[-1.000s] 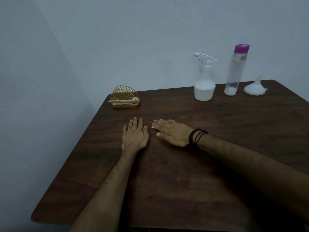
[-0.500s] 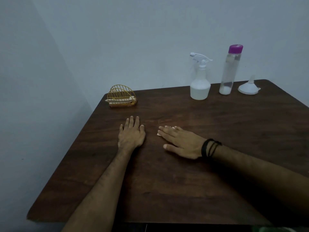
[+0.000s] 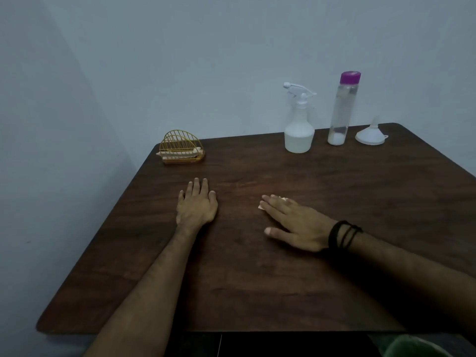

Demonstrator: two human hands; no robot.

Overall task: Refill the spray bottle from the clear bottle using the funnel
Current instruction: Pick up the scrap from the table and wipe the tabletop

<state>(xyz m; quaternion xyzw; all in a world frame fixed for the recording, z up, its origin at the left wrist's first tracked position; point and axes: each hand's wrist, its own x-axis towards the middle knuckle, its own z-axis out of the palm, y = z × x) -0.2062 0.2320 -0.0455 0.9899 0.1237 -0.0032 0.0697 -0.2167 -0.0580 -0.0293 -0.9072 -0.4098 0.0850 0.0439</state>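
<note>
Dark wood-grain table (image 3: pixel 257 292) fills most of the view, set into a corner of pale walls. Left hand (image 3: pixel 197 206) lies palm down on the tabletop, fingers straight and close together, holding nothing. Right hand (image 3: pixel 298 222) also lies flat, fingers extended toward the left, thumb splayed toward the near edge; black cord bracelets (image 3: pixel 343 234) circle its wrist. The two hands are apart. Along the far edge, right of centre: white spray bottle (image 3: pixel 298 130) upright with trigger head fitted, whitish liquid in its lower body. Just beside it to the right, tall clear bottle (image 3: pixel 341 109) upright, purple cap on, white contents at the bottom only. Right again, white funnel (image 3: pixel 371 134) resting mouth down, spout up. Far left corner: yellow wire napkin holder (image 3: pixel 181 148). Small pale scrap (image 3: pixel 261 207) shows under the right fingertips; cannot tell what it is.
</note>
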